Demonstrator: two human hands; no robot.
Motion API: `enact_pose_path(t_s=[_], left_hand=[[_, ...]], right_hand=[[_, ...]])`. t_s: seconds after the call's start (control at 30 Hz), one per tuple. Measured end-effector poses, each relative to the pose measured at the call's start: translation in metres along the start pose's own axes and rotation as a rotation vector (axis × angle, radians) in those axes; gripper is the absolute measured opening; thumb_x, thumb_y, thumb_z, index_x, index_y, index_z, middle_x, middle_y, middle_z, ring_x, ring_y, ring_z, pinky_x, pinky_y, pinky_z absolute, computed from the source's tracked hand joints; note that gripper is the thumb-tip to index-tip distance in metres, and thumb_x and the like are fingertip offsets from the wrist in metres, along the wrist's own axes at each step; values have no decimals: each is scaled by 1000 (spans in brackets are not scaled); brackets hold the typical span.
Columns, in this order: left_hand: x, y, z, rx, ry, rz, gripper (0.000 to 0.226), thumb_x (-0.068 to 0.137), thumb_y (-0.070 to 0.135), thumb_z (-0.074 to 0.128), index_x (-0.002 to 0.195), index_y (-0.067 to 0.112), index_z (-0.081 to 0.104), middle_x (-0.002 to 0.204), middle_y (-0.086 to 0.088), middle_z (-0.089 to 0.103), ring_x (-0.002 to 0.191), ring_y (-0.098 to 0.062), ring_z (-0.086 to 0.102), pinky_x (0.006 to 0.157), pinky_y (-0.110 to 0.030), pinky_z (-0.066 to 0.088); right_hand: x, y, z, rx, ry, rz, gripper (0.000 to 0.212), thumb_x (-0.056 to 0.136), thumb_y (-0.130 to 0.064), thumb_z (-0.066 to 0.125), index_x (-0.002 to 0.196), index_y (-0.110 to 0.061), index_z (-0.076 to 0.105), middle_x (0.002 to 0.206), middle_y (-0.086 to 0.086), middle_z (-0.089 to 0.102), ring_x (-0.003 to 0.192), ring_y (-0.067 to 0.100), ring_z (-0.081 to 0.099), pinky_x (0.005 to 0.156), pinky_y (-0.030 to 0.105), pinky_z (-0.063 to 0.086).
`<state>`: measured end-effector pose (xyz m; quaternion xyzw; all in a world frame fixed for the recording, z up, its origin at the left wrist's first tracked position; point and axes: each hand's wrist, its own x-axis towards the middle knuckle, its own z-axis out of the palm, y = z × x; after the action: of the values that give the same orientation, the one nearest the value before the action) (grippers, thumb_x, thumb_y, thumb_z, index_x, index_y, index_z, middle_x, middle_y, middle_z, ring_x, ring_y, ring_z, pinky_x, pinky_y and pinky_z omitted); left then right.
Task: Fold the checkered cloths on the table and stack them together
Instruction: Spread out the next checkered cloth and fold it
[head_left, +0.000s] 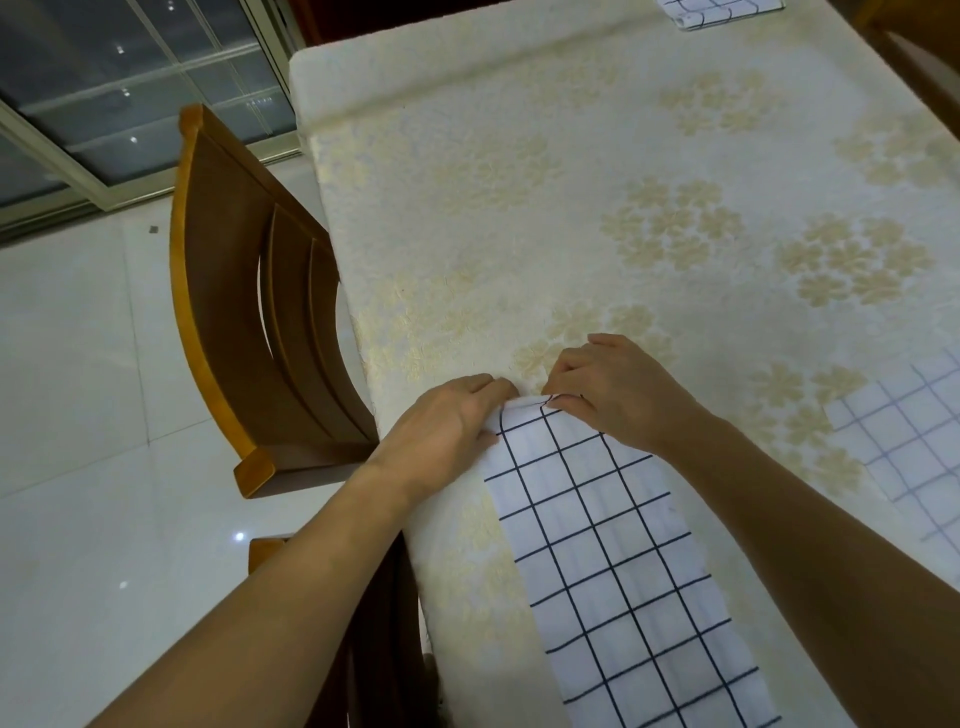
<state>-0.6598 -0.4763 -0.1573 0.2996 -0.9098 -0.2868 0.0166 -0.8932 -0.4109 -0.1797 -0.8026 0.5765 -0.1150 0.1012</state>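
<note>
A white cloth with a dark grid lies as a long narrow strip on the table, running from the bottom edge of the view up to my hands. My left hand pinches its far left corner. My right hand pinches the far right corner, fingers curled over the edge. A second checkered cloth lies flat at the right edge. A third one, folded, sits at the far end of the table.
The table wears a cream cloth with gold flower patterns. A wooden chair stands close against its left side, another chair back below it. Glossy white floor tiles and a glass door lie to the left.
</note>
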Motion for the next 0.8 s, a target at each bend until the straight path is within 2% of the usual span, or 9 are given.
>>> enact_pose_path(t_s=[0.17,0.33,0.47,0.53,0.57,0.63,0.67,0.73,0.8], left_hand=[[-2,-5,-4,-2,1,-12,48,86,-5,56,127,18,59,111,-1,66,99,-22,63,80,-39,53],[3,8,-5,30,41,-96,55,92,2,52,144,18,47,125,-8,65,110,-30,62,86,-40,53],[6,12,-1,78,-1,-106,58,92,11,57,148,17,42,141,-3,54,122,-26,56,93,-34,49],[6,13,4,110,-32,-98,51,94,8,53,144,17,48,146,-3,51,129,-25,52,99,-33,47],[5,15,7,138,-54,-100,51,95,6,51,145,17,48,152,-4,45,136,-24,46,105,-33,43],[0,21,11,190,-73,-110,54,97,2,47,149,16,42,159,-5,33,143,-22,38,111,-31,37],[-3,26,12,203,-67,-115,57,98,0,45,152,16,36,161,-5,31,143,-23,38,112,-31,36],[-11,38,13,211,-57,-126,66,96,-5,42,156,14,25,162,-7,25,143,-25,37,112,-30,33],[-19,49,11,201,-32,-132,71,93,-9,42,157,12,19,162,-10,24,142,-27,37,114,-30,31]], right_hand=[[-4,0,-6,-27,-1,-7,11,89,-21,73,98,-25,78,97,-6,75,85,17,70,103,45,44],[-9,-7,-7,-91,29,-46,18,82,-20,80,99,-27,79,99,-6,76,83,18,72,105,50,44],[-17,-14,-11,-150,63,-57,28,78,-14,83,103,-26,78,99,-4,77,80,20,73,105,49,46],[-22,-18,-12,-163,59,-56,32,76,-12,83,105,-24,78,99,-2,77,79,22,73,97,48,52],[-24,-20,-12,-155,52,-46,35,75,-11,83,107,-21,78,100,0,77,79,24,72,88,46,57],[-29,-23,-10,-141,23,4,42,74,-10,84,114,-18,75,104,3,76,84,28,72,69,41,60],[-32,-25,-8,-150,18,30,46,74,-10,84,117,-17,73,106,4,75,88,29,71,66,39,58],[-38,-28,-7,-171,46,59,50,71,-6,85,119,-14,72,110,6,74,96,29,71,70,39,58],[-45,-33,-8,-169,70,76,53,72,-5,84,123,-12,70,116,8,72,104,31,70,81,43,57]])
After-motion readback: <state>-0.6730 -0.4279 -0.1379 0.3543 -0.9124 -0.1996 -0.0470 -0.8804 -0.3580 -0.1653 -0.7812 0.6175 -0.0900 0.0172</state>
